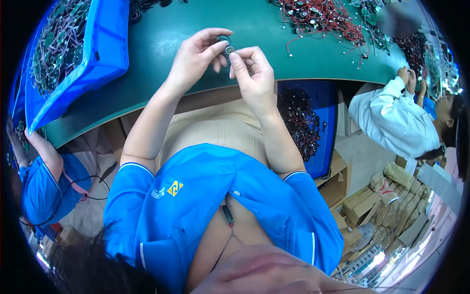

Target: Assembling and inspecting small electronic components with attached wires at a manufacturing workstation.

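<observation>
Above the green table (166,54), a small round part with a metal rim (229,50) sits between my two hands. A dark, curved piece (223,38) shows just behind it, and I cannot tell whether the two are joined. My left hand (198,56) pinches the part between thumb and fingers. From the other side, my right hand (253,73) has its thumb and forefinger closed at the part's lower edge. The fingertips hide some of the part.
At left, a blue crate (105,54) holds green boards with pale wires. Red-wired round parts (318,22) lie heaped at the far right. Below the table edge stands a blue bin (329,132) of similar parts. Co-workers sit on both sides; cardboard boxes (360,206) lie lower right.
</observation>
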Available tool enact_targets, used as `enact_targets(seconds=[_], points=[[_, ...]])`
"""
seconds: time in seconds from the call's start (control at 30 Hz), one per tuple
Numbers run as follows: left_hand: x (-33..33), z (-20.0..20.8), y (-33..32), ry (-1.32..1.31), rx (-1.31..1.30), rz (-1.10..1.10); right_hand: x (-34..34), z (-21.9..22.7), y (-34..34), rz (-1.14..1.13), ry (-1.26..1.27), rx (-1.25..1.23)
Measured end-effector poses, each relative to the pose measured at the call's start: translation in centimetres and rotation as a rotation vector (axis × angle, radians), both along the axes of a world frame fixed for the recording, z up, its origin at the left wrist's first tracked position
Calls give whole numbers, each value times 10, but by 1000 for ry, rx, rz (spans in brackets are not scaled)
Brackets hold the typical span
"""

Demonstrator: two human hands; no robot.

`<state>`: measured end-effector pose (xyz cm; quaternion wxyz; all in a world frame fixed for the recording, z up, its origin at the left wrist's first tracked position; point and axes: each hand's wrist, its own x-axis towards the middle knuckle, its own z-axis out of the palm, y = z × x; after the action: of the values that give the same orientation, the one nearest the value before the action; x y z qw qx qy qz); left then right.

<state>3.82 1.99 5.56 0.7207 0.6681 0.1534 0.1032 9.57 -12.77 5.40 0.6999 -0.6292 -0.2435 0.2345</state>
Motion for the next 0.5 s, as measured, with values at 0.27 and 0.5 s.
enact_targets(seconds=[0.27, 0.5], points=[[-11, -4, -22, -72, 23, 125, -4, -3, -3, -84, -255, -211], [-14, -4, -27, -93, 119, 148, -4, -6, -4, -111, -305, -178]])
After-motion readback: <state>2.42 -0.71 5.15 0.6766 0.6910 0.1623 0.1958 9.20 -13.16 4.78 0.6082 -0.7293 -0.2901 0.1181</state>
